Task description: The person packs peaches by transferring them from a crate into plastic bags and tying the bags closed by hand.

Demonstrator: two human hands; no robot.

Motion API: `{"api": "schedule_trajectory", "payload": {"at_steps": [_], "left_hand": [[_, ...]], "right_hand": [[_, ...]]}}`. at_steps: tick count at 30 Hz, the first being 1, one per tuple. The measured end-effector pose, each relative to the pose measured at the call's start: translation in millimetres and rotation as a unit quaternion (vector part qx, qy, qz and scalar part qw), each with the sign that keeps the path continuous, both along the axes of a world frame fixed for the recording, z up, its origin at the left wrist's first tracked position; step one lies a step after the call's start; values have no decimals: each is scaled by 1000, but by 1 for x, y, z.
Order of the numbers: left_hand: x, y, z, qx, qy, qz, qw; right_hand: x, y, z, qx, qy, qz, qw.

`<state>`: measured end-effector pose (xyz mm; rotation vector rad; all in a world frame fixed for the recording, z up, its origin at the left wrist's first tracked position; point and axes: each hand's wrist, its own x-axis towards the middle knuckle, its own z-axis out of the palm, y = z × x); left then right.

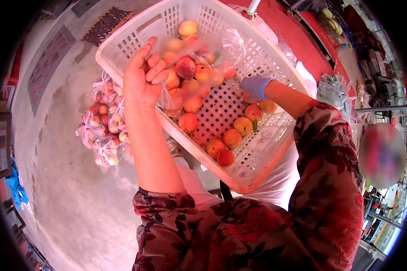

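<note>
A white plastic crate (140, 43) with slotted walls sits tilted in front of me, holding several red-and-yellow peaches (233, 138). My left hand (144, 74) is bare and reaches over the crate's left rim. Its fingers are curled on a clear plastic bag (234, 45), which spreads across the crate over a heap of peaches. How many peaches lie inside the bag is unclear through the film. At the crate's right side, my right hand (256, 87) wears a thin blue-violet glove. Its fingers close over a peach that is mostly hidden beneath them.
On the concrete floor left of the crate stand several tied clear bags of peaches (106, 151). A dark grey mat (49, 67) lies farther left. Red covering (289, 36) is beyond the crate, with more plastic bags (332, 92) at the right.
</note>
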<state>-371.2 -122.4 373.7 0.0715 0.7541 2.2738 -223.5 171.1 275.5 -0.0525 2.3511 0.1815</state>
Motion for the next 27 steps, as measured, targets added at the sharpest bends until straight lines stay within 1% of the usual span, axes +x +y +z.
{"api": "schedule_trajectory", "payload": {"at_steps": [1,2,4,5,7,10,11,13,15,16,18,20,23,24,27], "left_hand": [[2,0,1,-6,1,5,1000],[2,-1,1,-12,2,11,1000],[0,-1,-2,-6,6,6,1000],[0,-3,-4,-5,6,2,1000],[3,-3,-4,-25,13,12,1000],[3,-1,-1,-36,19,19,999],[4,-1,-1,-37,16,21,999],[6,-1,-1,-47,16,22,999],[6,-1,0,-54,14,26,998],[7,-1,1,-56,12,27,998],[6,-2,-1,-60,9,28,998],[5,-2,-1,-64,9,30,997],[5,2,-1,-64,13,32,997],[5,2,-1,-65,14,33,997],[7,3,0,-69,15,37,997]], "right_hand": [[8,-5,-15,-5,30,55,998],[8,-1,-32,16,0,77,997],[6,4,-50,56,-61,118,990],[6,7,-57,60,-77,113,989],[1,2,-44,71,-105,101,987],[-8,1,-17,19,-55,88,994],[-8,-1,-8,-34,-3,33,999],[-9,-13,15,-138,103,-72,982],[-16,-30,45,-231,141,-157,950],[-17,-39,58,-278,160,-198,926],[-15,-50,74,-362,275,-199,868],[-8,-64,91,-452,370,-203,786],[-7,-77,114,-377,465,-158,785],[-7,-80,116,-394,464,-181,772],[-9,-83,115,-381,503,-150,761]]}}
